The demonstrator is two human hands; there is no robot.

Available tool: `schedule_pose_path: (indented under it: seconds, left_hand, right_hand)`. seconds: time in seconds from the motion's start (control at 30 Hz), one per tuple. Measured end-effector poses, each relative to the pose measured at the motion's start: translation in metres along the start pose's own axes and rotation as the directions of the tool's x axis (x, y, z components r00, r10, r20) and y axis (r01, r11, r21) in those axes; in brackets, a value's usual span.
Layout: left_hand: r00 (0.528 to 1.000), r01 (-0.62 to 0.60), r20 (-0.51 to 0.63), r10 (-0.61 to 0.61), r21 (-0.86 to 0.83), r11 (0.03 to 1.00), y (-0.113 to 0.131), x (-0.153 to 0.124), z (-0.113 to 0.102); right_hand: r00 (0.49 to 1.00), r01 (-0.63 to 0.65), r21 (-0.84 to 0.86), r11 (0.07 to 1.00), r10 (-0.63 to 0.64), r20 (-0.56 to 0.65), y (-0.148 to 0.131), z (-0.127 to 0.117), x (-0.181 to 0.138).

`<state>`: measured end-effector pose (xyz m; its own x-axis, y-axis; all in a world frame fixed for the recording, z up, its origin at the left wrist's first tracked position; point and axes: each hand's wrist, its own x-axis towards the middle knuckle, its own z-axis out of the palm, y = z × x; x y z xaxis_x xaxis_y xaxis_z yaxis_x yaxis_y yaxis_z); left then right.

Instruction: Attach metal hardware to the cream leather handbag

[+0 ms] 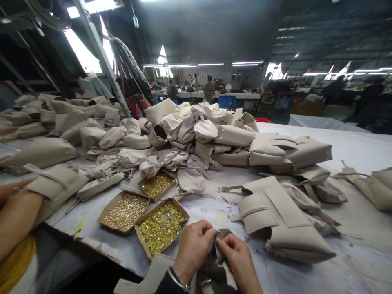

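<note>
At the table's front edge, my left hand [196,247] and my right hand [237,257] pinch a strap-like piece of a beige bag [159,269] between thumbs and fingers. The bag lies below them, partly hidden by my wrists, with a metal buckle [206,282] showing between my forearms. Whether a small fastener sits between my fingertips I cannot make out. Left of my hands stand cardboard trays of small metal studs: a yellow-gold one [162,228], a rose-gold one [124,210] and another gold one [157,184] behind. A beige flap bag [284,220] lies to the right.
A heap of beige bags and lining pieces [196,130] covers the table's middle. More bags [61,114] are piled at far left. A co-worker's arm [21,220] reaches over a bag at left. A slanted metal post [101,57] rises behind. People stand at distant benches.
</note>
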<state>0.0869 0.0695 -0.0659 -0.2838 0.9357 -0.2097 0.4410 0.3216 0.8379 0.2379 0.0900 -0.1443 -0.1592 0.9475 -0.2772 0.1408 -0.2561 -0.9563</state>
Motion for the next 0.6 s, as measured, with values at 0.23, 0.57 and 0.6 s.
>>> schedule_pose_path:
  seconds: [0.23, 0.57, 0.6]
  left_hand:
    - [1.0, -0.021, 0.003, 0.021, 0.006, 1.0, 0.0, -0.001, 0.001]
    - [0.999, -0.034, 0.005, 0.034, 0.004, 0.999, -0.002, -0.002, -0.003]
    - [0.999, -0.039, 0.018, 0.039, -0.005, 0.999, -0.002, -0.002, -0.005]
  right_hand:
    - [0.996, 0.087, -0.13, 0.988, -0.09, -0.016, -0.001, -0.002, -0.003]
    - [0.938, 0.295, -0.455, 0.84, -0.346, -0.031, -0.015, 0.002, -0.013]
    - [0.929, 0.314, -0.494, 0.81, -0.37, -0.016, -0.016, 0.003, -0.014]
